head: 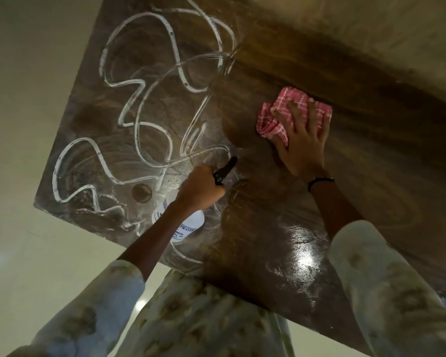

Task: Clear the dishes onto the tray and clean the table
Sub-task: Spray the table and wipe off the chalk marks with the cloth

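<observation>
A dark wooden table point(358, 155) fills the view, its left half covered in white squiggly lines of foam point(139, 99) and smeared residue. My left hand point(200, 188) grips a white spray bottle point(188, 224) by its black trigger head, the nozzle pointing up and right over the table. My right hand point(303, 140) lies flat, fingers spread, pressing a pink checked cloth point(281, 117) onto the table to the right of the foam. The wood around the cloth looks wiped and streaky. No dishes or tray are in view.
The table's left edge and near corner point(39, 202) border a pale glossy floor point(23, 124). A small round dark mark point(141, 193) shows on the table near the bottle. A bright light reflection point(304, 258) glares on the wet wood near me.
</observation>
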`<state>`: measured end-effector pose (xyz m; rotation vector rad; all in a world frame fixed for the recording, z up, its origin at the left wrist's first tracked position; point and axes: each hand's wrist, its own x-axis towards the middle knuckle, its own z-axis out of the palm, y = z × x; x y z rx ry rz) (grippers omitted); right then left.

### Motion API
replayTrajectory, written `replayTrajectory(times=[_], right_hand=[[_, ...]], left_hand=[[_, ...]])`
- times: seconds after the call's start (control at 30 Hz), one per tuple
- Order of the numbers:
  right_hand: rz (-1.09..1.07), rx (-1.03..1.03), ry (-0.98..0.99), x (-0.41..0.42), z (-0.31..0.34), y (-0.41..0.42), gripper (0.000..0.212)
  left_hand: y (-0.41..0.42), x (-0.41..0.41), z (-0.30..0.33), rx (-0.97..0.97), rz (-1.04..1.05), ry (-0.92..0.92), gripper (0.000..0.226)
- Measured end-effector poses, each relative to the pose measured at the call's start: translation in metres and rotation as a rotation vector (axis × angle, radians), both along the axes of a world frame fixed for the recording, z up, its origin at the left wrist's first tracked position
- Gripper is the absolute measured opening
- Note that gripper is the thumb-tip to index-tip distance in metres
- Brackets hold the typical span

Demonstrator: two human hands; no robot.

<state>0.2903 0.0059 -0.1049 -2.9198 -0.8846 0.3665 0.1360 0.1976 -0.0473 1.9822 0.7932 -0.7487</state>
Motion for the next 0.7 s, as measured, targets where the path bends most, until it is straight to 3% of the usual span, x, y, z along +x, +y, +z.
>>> replayTrajectory(times=[0.2, 0.33, 0.5, 0.7], right_hand=[[-0.058, -0.009, 0.017, -0.004, 0.001, 0.009, 0.057], [-0.099, -0.005, 0.027, -0.026, 0.0, 0.046, 0.056], [0.123, 0.016, 0.004, -0.093, -0.004, 0.085, 0.061], [0.369, 0.008, 0.009, -0.128, 0.001, 0.004, 0.054]], left_hand=[[0.008, -0.009, 0.002, 0.015, -0.022, -0.042, 0.022], [0.012, -0.021, 0.001, 0.066, -0.056, -0.047, 0.002], [0.022, -0.036, 0.006, 0.037, -0.103, -0.066, 0.008], [0.034, -0.059, 0.007, 0.026, -0.103, -0.046, 0.027]])
